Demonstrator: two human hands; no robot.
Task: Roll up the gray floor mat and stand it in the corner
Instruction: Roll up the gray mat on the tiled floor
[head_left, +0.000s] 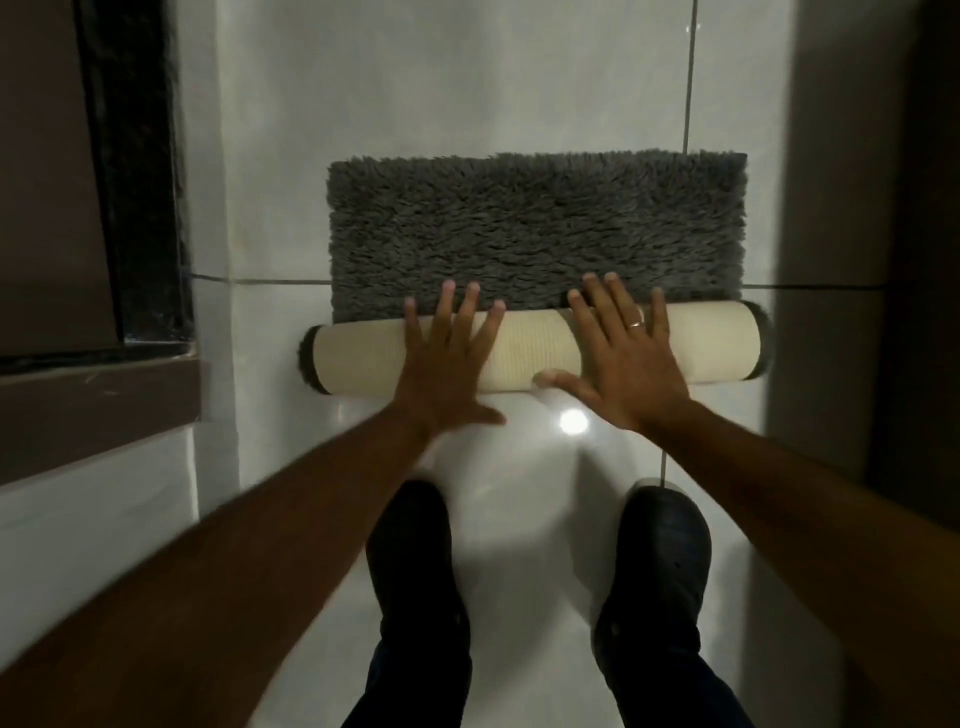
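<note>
The gray shaggy floor mat (535, 228) lies on white floor tiles, its far part flat with the pile up. Its near part is wound into a roll (711, 343) that shows the cream ribbed backing and runs left to right. My left hand (447, 358) rests flat on the roll left of its middle, fingers spread. My right hand (618, 348), with a ring on one finger, presses flat on the roll right of its middle, fingertips reaching the gray pile. Neither hand is closed around the roll.
A dark door frame (135, 171) and a brown step (98, 410) stand at the left. A shadowed wall (841, 208) rises at the right. My two dark shoes (415, 571) stand on the glossy tiles (519, 78) just behind the roll.
</note>
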